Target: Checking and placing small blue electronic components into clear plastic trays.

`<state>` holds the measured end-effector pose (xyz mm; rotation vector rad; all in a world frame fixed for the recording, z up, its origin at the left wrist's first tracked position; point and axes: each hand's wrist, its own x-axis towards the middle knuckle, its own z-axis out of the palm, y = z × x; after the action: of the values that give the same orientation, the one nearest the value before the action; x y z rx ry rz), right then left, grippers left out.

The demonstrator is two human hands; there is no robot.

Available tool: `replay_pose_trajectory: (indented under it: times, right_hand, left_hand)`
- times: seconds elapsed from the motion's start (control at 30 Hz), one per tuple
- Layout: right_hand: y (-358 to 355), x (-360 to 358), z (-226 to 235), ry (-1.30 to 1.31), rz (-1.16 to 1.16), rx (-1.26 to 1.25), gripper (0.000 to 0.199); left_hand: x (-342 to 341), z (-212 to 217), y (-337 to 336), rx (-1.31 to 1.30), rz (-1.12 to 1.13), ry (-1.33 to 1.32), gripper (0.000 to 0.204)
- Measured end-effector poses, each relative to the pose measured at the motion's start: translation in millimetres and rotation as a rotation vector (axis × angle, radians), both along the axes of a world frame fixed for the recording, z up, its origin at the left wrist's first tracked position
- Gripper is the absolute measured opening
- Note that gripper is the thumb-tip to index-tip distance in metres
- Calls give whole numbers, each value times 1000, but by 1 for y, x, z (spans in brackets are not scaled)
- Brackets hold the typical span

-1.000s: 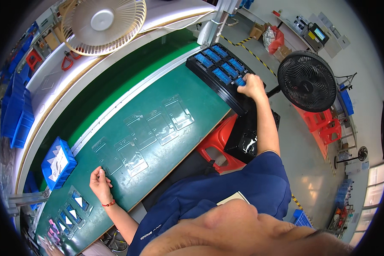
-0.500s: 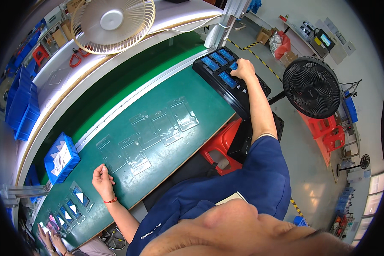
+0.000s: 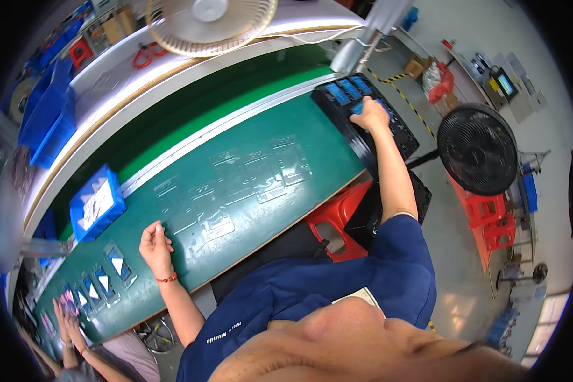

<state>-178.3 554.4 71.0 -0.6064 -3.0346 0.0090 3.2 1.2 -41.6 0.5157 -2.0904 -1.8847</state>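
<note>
At the far right of the bench, my right hand reaches over a black tray, its fingers closed on a blue rectangular piece. More blue rectangular pieces lie in a row in the tray's far part. My left hand hovers at the left of the bench with its fingers curled and thumb against the index finger. What it holds, if anything, is hidden. Beside it, several clear plastic blister trays are spread over the green bench top.
A blue bin with white slips stands left. Clear packs with blue pieces and white triangles line the left end, near another person's hands. A beige fan is on the shelf; a black fan stands right, past a red stool.
The whole view has shifted, so the bench sits further right. Across the black tray my right hand has moved slightly toward the near-left pieces. My left hand has lifted away from the leftmost blister tray.
</note>
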Motion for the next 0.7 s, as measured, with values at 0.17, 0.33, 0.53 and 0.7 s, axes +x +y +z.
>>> replay_pose_trajectory:
  times: [0.17, 0.33, 0.53, 0.7]
  right_hand:
    - [-62, 25, 13, 419, 293, -227, 45]
    - [-227, 88, -11, 61, 734, -1098, 35]
    - [-312, 108, -47, -200, 920, -1362, 34]
    - [-333, 97, -42, -508, 956, -1447, 38]
  left_hand:
    - [20, 32, 57, 84, -129, 109, 14]
    - [12, 32, 143, 742, -582, 156, 68]
    - [19, 23, 106, 1024, -562, 21, 51]
    - [34, 28, 72, 909, -406, 26, 42]
